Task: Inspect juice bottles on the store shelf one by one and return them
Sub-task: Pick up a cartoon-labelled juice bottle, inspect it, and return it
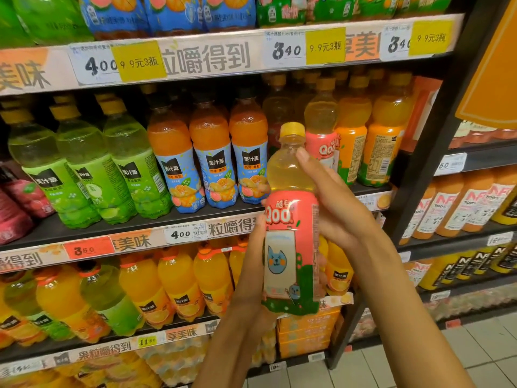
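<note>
From my feed, left to right: the middle shelf (117, 235) carries a row of green-labelled bottles (92, 175), then blue-labelled orange bottles (209, 163), then orange-labelled bottles (383, 141) at the far side, with price tags (181, 234) along the shelf edge.

In front of that shelf I see the Qoo bottle (291, 219) held clear of the rows — it stands nearly upright, long axis vertical with a slight lean, yellow cap (292, 129) pointing up, base down. Pale yellow juice fills the clear upper part; the pink label with the cat drawing faces the camera.

The left hand (251, 275) comes up from below. Its fingers run up along the bottle's left side and its palm sits under and behind the lower label, wrapping the base; I judge it a holding grip, though the fingertips behind the bottle are hidden.

The right hand (335, 203) reaches in from the lower right, forearm angled up and leftward. Its fingers lie curved against the bottle's right side and shoulder, one fingertip near the neck — a close grasp round the bottle, not a spread hand.

A second Qoo bottle (321, 135) stands on the shelf just behind the held one
</note>
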`<move>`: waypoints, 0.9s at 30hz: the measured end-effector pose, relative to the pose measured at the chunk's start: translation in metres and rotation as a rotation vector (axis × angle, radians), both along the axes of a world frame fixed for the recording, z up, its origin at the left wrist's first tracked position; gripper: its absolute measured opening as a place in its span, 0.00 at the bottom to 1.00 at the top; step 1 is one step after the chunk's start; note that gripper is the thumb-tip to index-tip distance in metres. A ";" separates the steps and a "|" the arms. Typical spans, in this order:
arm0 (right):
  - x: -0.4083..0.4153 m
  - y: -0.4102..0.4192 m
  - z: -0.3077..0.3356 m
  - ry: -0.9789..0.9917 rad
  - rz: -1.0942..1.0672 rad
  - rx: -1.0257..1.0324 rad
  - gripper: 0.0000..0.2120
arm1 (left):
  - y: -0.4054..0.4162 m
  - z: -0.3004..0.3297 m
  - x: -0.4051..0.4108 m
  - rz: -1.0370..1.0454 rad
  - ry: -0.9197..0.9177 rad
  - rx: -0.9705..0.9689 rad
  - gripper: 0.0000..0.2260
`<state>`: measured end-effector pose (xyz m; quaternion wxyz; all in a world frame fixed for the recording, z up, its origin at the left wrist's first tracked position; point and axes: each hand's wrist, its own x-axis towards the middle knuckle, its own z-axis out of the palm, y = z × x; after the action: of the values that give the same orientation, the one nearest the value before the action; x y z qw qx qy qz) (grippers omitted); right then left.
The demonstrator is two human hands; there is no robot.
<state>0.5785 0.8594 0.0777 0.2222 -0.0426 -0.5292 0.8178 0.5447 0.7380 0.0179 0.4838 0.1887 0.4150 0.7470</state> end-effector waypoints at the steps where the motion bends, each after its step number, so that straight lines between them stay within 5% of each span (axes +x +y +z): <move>1: -0.002 -0.001 -0.001 0.013 0.044 -0.057 0.20 | 0.000 -0.001 0.002 -0.030 -0.044 0.030 0.33; 4: -0.004 -0.003 -0.004 0.035 0.041 -0.046 0.22 | -0.002 0.000 0.002 -0.125 -0.058 0.031 0.35; 11: -0.004 0.003 0.001 -0.056 -0.207 0.238 0.27 | -0.005 0.004 -0.006 0.009 0.294 -0.183 0.27; 15: -0.005 0.003 0.001 -0.114 -0.181 0.254 0.32 | -0.007 0.003 -0.001 0.000 0.261 -0.171 0.26; 22: -0.011 0.006 -0.016 -0.113 -0.017 -0.062 0.13 | -0.014 0.011 0.001 -0.150 -0.030 -0.021 0.32; 27: -0.013 0.008 -0.029 -0.237 -0.028 -0.259 0.16 | -0.017 0.013 0.001 -0.182 -0.089 -0.012 0.32</move>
<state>0.5654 0.8675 0.0487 0.1623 -0.1742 -0.4414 0.8652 0.5460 0.7208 0.0313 0.5685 0.1895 0.3788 0.7053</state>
